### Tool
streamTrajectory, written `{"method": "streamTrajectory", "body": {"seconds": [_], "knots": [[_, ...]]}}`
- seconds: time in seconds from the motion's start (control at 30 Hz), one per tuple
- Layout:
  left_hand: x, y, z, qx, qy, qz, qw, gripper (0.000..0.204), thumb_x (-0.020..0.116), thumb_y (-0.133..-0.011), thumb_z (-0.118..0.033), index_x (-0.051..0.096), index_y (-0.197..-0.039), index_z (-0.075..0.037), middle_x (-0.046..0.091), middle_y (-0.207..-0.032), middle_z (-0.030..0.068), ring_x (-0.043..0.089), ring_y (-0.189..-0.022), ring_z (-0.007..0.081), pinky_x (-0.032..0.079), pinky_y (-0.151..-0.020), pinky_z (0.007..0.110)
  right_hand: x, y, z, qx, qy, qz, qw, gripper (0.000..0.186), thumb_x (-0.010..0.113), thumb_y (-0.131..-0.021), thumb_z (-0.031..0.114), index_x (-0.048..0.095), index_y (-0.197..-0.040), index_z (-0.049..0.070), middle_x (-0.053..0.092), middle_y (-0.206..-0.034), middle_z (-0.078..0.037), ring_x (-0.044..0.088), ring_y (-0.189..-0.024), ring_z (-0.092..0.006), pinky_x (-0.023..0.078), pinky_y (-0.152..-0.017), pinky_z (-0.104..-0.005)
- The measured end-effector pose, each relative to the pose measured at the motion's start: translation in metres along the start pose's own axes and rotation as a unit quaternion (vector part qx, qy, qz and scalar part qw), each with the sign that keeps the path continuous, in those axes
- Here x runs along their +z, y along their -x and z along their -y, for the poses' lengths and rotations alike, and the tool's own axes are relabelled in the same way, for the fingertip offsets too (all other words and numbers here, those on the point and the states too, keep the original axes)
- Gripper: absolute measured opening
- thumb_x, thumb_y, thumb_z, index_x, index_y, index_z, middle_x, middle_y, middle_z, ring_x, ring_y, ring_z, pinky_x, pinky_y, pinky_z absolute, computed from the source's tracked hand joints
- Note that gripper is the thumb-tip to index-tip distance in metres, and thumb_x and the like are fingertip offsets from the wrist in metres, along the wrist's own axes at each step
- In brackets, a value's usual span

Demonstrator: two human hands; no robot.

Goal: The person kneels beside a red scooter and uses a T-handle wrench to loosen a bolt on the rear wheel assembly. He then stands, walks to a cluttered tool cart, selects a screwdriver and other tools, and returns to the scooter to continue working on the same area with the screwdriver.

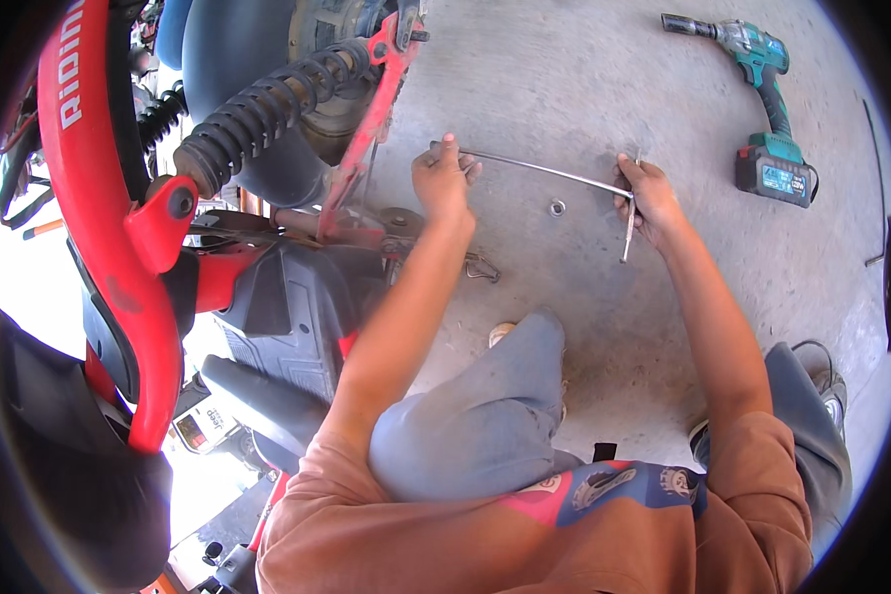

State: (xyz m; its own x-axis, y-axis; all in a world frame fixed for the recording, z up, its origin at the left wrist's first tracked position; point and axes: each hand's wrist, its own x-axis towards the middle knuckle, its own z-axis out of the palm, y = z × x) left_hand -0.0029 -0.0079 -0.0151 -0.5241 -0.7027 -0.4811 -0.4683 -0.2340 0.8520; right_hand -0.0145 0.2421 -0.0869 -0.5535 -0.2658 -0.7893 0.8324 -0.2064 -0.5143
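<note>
A long, thin T-handle wrench (544, 171) spans the gap between my hands, roughly level above the concrete floor. My right hand (651, 193) is closed around its crossbar end, where the short bar sticks out above and below the fingers. The fingers of my left hand (445, 183) are curled at the far end of the shaft, thumb pointing up; the tip is partly hidden there. Below the shaft, a small metal ring or nut (557, 208) lies on the floor. Close to my left hand is the red frame arm (366, 129) of a vehicle.
On the left stands a red and black vehicle with a coil-spring shock absorber (267, 104) and a wheel (232, 49). A teal cordless impact wrench (762, 74) lies at the far right. A thin rod (875, 178) lies near the right edge. My bent knee (475, 416) is below.
</note>
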Motion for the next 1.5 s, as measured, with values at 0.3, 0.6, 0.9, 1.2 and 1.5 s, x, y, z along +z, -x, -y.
{"method": "streamTrajectory", "body": {"seconds": [0.3,0.6,0.9,1.2,1.5], "knots": [[-0.001,-0.007,-0.02,-0.013,0.18,0.085,0.98,0.024,0.062,-0.094,-0.017,0.056,-0.108,0.002,0.063,-0.103,0.0132,0.057,-0.079,0.0116,0.055,-0.071,0.024,0.009,0.0,0.003,0.003,-0.062,0.048,0.997,0.031,0.053,-0.098,0.036,0.051,-0.086,0.007,0.053,-0.059,-0.004,0.044,-0.041,-0.01,0.031,-0.035,-0.0236],[-0.002,-0.013,-0.028,0.018,0.194,0.046,0.98,0.021,0.066,-0.091,-0.014,0.059,-0.105,0.0,0.065,-0.098,0.0083,0.058,-0.079,0.0087,0.053,-0.071,0.02,0.034,0.007,0.008,0.104,-0.202,0.121,0.966,0.029,0.054,-0.099,0.032,0.043,-0.084,0.01,0.049,-0.067,-0.002,0.037,-0.045,-0.004,0.026,-0.037,-0.0196],[-0.003,-0.011,-0.03,0.021,0.174,0.022,0.984,0.02,0.068,-0.09,-0.015,0.061,-0.103,-0.002,0.064,-0.095,0.0052,0.056,-0.076,0.0064,0.051,-0.068,0.019,0.039,0.012,0.004,0.109,-0.149,0.073,0.98,0.031,0.055,-0.098,0.036,0.045,-0.085,0.009,0.051,-0.065,-0.001,0.04,-0.045,-0.0048,0.029,-0.038,-0.0209],[-0.003,-0.012,-0.032,0.019,0.183,0.022,0.983,0.017,0.064,-0.093,-0.014,0.062,-0.106,-0.002,0.063,-0.096,0.0049,0.056,-0.079,0.0066,0.05,-0.07,0.019,0.043,0.001,-0.011,0.043,-0.129,0.031,0.99,0.039,0.054,-0.096,0.044,0.05,-0.081,0.008,0.052,-0.064,-0.003,0.046,-0.049,-0.012,0.038,-0.044,-0.0263],[-0.006,-0.014,-0.034,0.019,0.179,0.027,0.983,0.019,0.06,-0.095,-0.012,0.06,-0.109,0.001,0.062,-0.097,0.0073,0.052,-0.074,0.0067,0.046,-0.064,0.02,0.04,-0.013,0.029,0.111,-0.392,0.001,0.913,0.036,0.044,-0.1,0.038,0.053,-0.091,0.004,0.047,-0.072,-0.003,0.04,-0.055,-0.0114,0.035,-0.046,-0.0235]]}}
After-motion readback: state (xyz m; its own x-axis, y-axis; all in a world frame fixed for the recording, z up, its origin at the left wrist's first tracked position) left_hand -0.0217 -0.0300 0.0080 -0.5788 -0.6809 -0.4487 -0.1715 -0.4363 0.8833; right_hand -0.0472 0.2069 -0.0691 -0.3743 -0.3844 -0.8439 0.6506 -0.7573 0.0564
